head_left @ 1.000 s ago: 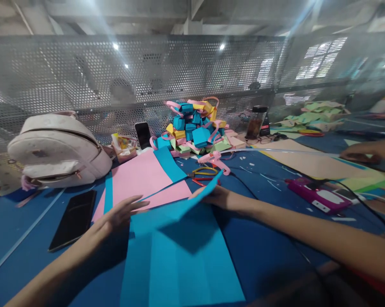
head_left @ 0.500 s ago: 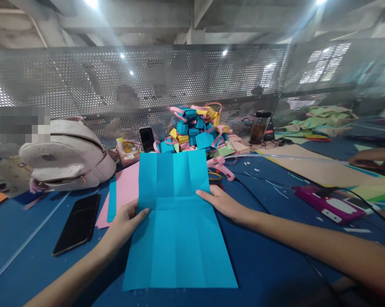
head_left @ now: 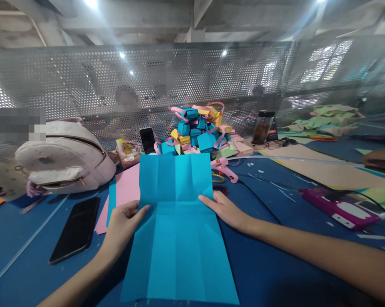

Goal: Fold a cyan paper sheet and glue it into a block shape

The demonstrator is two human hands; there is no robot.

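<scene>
Evenly, left hand (head_left: 122, 221) and right hand (head_left: 227, 209) pinch the blue sheet (head_left: 179, 245) by its left and right edges; it sits between them over the table (head_left: 256, 260), long axis near to far, far part tilted up, neither hand clearly nearer

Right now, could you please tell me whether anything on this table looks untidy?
Yes, slightly: loose paper scraps lie strewn over the blue tabletop around the purple power strip and near the pink glue gun, looking like uncleared litter.

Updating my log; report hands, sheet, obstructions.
Left hand, right hand gripping blue sheet by side edges. Sheet creased, far section raised. Glue gun beyond, apart from right hand.
</scene>
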